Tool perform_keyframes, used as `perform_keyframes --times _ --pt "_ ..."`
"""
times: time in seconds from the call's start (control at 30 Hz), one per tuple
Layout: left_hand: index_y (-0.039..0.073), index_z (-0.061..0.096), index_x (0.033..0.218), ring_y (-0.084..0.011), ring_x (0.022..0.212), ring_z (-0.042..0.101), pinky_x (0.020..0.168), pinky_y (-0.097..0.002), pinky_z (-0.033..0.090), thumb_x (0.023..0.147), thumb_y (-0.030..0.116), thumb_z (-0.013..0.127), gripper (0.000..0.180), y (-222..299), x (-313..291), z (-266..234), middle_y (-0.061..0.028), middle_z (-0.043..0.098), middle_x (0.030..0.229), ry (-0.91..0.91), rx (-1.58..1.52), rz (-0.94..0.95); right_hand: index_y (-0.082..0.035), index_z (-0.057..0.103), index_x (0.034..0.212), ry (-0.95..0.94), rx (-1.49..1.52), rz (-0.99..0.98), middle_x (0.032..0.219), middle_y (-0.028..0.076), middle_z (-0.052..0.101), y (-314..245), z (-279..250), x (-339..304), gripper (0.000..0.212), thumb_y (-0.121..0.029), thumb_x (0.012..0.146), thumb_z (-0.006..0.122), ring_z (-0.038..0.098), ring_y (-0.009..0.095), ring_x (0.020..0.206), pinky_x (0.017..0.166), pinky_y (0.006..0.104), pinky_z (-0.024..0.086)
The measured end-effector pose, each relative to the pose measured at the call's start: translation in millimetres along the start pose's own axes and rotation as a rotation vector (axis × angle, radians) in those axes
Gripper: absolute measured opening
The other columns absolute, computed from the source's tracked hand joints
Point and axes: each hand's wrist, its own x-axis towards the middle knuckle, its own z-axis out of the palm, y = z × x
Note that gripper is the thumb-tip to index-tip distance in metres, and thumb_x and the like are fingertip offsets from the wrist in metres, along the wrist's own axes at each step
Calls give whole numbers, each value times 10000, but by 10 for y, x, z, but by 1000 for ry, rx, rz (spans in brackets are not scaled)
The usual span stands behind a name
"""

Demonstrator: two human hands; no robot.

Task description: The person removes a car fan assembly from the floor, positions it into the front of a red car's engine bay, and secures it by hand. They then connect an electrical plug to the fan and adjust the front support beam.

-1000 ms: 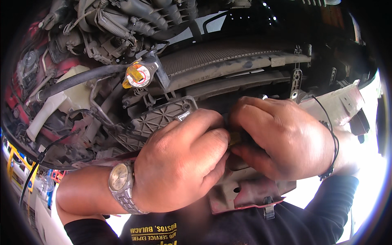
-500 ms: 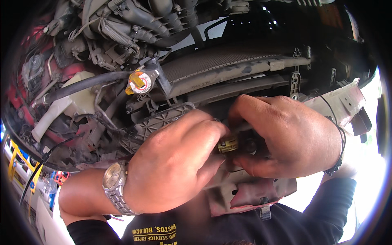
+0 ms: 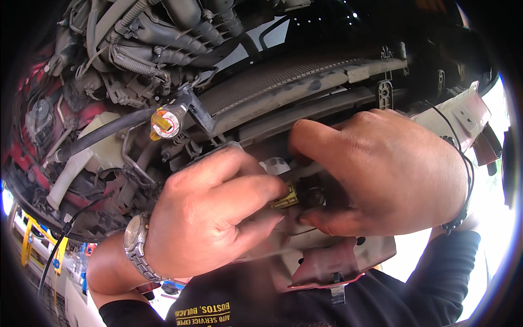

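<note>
My left hand (image 3: 218, 204), a metal-banded watch on its wrist, pinches a small yellow electrical connector (image 3: 286, 197) between thumb and fingers. Just right of the connector sits a dark round part (image 3: 313, 197), a little apart from it. My right hand (image 3: 381, 171) curls around that part, thumb below and index finger above. The ends of its other fingers are hidden, and so is the far side of the part. Both hands work over the front edge of an open engine bay.
Behind my hands runs the radiator (image 3: 289, 82), with a yellow-tabbed cap (image 3: 163, 124) at its left end. A black hose (image 3: 106, 133) leads left, past a whitish reservoir (image 3: 101, 155). Closest to me is a reddish metal bracket (image 3: 332, 261); a pale body panel (image 3: 460, 117) lies right.
The view has shifted, so the engine bay appears further left. The yellow connector has turned in my left fingers, and the thumb and index finger of my right hand look wider apart.
</note>
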Motion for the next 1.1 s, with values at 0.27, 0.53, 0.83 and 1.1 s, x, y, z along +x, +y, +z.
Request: perform_keyframes --times 0.27,0.53,0.83,1.1 --pt "34 748 1015 -296 822 716 703 -378 593 700 26 853 333 -10 14 62 -138 691 989 31 36 73 -19 594 1004 -5 102 -163 799 185 669 69 48 68 373 -220 778 812 680 420 772 629 480 534" --pt "8 710 1020 -356 888 719 767 -407 603 700 34 872 359 -99 20 -31 -175 704 1050 -37 -71 17 2 613 980 -5 163 -69 917 199 659 13 103 89 319 -141 768 803 679 427 840 684 481 552" --pt "19 686 976 -354 896 726 783 -391 595 685 20 904 364 -76 -25 80 -176 711 1054 107 -86 -6 -14 634 1023 36 153 -109 915 192 662 -29 112 81 323 -126 759 784 697 410 826 666 475 561" --pt "34 689 950 -338 883 721 763 -395 596 660 42 927 375 -112 -19 45 -150 703 1012 67 -82 -38 4 624 1017 -63 187 1 897 175 687 -37 7 91 401 -168 724 836 707 378 793 646 439 558"
